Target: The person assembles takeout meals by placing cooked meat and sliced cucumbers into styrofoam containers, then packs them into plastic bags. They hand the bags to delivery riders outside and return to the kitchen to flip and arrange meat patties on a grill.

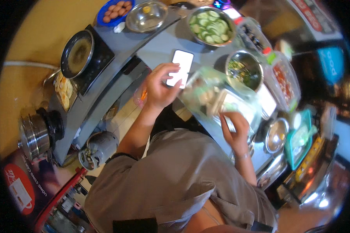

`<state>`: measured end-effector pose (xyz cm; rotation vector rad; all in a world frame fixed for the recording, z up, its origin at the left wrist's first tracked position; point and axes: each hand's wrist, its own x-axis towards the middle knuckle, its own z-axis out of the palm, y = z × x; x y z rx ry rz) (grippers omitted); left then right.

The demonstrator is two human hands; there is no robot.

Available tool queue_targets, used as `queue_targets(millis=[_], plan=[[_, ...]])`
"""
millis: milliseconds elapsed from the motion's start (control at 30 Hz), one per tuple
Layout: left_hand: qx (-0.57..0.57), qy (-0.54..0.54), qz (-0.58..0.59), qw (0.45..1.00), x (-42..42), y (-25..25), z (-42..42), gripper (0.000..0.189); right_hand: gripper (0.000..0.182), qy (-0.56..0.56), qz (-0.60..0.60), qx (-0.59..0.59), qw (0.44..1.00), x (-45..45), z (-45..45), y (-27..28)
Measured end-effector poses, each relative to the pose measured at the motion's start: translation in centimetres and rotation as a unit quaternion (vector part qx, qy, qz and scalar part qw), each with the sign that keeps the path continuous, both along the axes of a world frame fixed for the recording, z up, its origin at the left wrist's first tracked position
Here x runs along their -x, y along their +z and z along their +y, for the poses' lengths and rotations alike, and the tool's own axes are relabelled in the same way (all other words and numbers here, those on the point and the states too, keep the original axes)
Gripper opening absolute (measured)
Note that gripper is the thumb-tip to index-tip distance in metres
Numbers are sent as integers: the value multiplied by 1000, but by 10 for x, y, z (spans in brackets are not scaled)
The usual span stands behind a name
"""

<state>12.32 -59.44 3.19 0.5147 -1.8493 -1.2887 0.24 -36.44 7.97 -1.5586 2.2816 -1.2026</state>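
A smartphone (184, 62) with a bright white screen lies on the grey countertop. My left hand (163, 84) reaches over it, thumb and fingers apart across the screen's left side. To the right, a translucent green plastic bag (202, 77) is spread on the counter, with pale contents that are blurred. A light-coloured container (236, 102) sits by or in the bag; which one is unclear. My right hand (236, 128) is at its near edge, fingertips bent together. Whether they pinch the bag or container does not show.
Beyond the phone stands a steel bowl of sliced cucumber (211, 27); a steel bowl of chopped greens (243, 71) is nearer. Plastic tubs (284, 81) line the right. At left are a frying pan (77, 54) on a cooktop, a steel pot (35, 137) and a gas cylinder (102, 147).
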Motion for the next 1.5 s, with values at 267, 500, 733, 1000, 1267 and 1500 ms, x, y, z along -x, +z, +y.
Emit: queue_targets(millis=[267,500,733,1000,1267,1500], plan=[[-205,226,-151,940,-100,-311,-58,15,17,-33,-301,-330,894,-70,50,-41],[-494,4,-325,806,-54,-429,-95,19,21,-267,-502,-415,710,-114,102,-118],[-222,174,-282,917,-86,-471,-35,29,19,-291,-523,-430,675,-134,94,-132],[-414,231,-153,867,-126,-565,-40,30,17,-294,-530,-409,682,-159,126,-155],[-130,135,-360,914,-120,-487,-71,31,17,-246,-550,-388,697,-177,180,-201],[-193,200,-404,871,-141,-460,-64,32,13,-231,-525,-348,742,-160,245,-246]])
